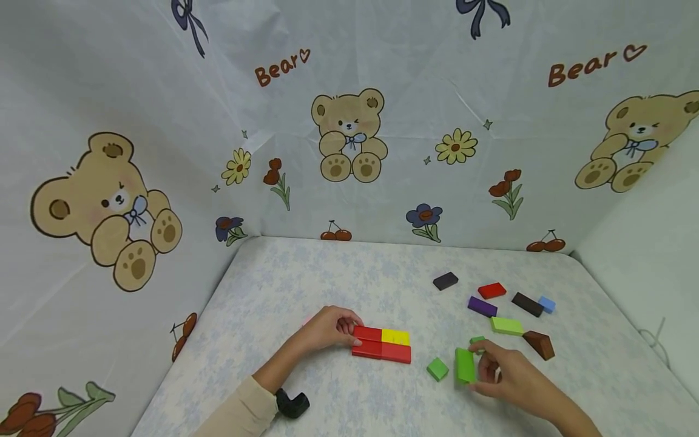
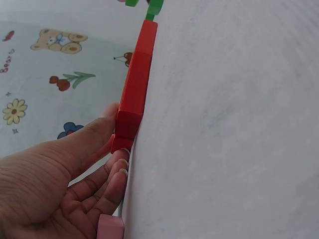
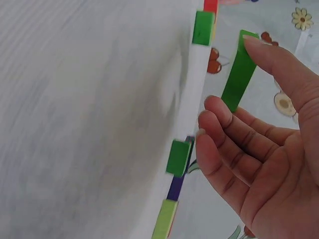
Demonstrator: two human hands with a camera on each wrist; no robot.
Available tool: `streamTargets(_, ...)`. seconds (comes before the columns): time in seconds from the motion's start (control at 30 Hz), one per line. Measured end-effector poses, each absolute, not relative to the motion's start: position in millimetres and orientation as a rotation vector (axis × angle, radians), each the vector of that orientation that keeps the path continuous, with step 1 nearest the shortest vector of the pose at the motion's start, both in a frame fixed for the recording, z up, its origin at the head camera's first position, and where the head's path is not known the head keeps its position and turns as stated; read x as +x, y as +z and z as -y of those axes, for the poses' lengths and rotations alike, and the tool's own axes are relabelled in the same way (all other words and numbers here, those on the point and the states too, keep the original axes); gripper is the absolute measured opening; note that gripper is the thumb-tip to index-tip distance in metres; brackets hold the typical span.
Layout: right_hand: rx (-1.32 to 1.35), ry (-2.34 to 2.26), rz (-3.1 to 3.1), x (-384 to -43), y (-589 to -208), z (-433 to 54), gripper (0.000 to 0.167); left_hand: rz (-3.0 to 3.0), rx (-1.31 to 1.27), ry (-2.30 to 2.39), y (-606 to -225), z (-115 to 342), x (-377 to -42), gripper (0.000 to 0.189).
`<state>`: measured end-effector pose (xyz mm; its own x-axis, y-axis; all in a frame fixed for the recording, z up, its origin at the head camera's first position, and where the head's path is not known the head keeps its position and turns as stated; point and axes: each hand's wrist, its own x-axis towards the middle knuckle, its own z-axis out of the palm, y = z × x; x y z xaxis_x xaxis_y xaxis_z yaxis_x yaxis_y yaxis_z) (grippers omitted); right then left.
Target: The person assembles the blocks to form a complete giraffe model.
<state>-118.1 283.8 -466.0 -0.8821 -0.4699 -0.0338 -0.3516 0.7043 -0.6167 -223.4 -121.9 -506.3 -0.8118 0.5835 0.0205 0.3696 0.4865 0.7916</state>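
Observation:
In the head view, my left hand pinches the left end of a flat two-row group of blocks. A red block and a yellow block form the far row. Two red blocks make the near row. A pink block lies under my left fingers in the left wrist view. My right hand holds a long green block between thumb and fingertips, raised off the table in the right wrist view. Small green blocks lie left of and behind it.
At the right lie a lime block, a purple block, a red block, black blocks, a blue block and a brown wedge-shaped block. A black curved object is beside my left sleeve. Bear-print cloth hangs behind the table.

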Motion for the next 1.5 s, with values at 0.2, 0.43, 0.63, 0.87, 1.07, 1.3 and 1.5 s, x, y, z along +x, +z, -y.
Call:
streamTargets(0.2, -0.596, -0.901, -2.738, -113.7, -454.0, -252.3, 0.062, -2.481, 0.812, 1.23, -506.7, 122.4, -223.0, 0.028)
streamTargets(0.43, -0.518, -0.842, -2.703, -110.0, -452.5, -214.4, 0.062, -2.486, 0.824, 1.236, -508.3, 121.5, -224.7, 0.028)
streamTargets(0.63, -0.551, -0.809, -2.68, -105.7, -456.8, -187.7, 0.061, -2.48, 0.822, 1.218, -508.2, 118.2, -222.6, 0.029)
streamTargets(0.87, -0.606, -0.752, -2.647, -106.0, -461.1, -156.0, 0.056, -2.499, 0.826, 1.216, -507.8, 118.7, -223.3, 0.028)
streamTargets(1.07, -0.701, -0.697, -2.646, -105.5, -464.8, -133.1, 0.056, -2.497, 0.837, 1.229, -511.2, 121.8, -225.1, 0.028)
streamTargets(1.3, -0.597, -0.6, -2.661, -109.4, -465.1, -116.7, 0.056, -2.479, 0.886, 1.241, -515.0, 123.3, -227.1, 0.028)
streamTargets(1.5, -0.696, -0.524, -2.74, -111.0, -469.6, -110.6, 0.059, -2.48, 0.871, 1.247, -514.8, 123.2, -227.7, 0.028)
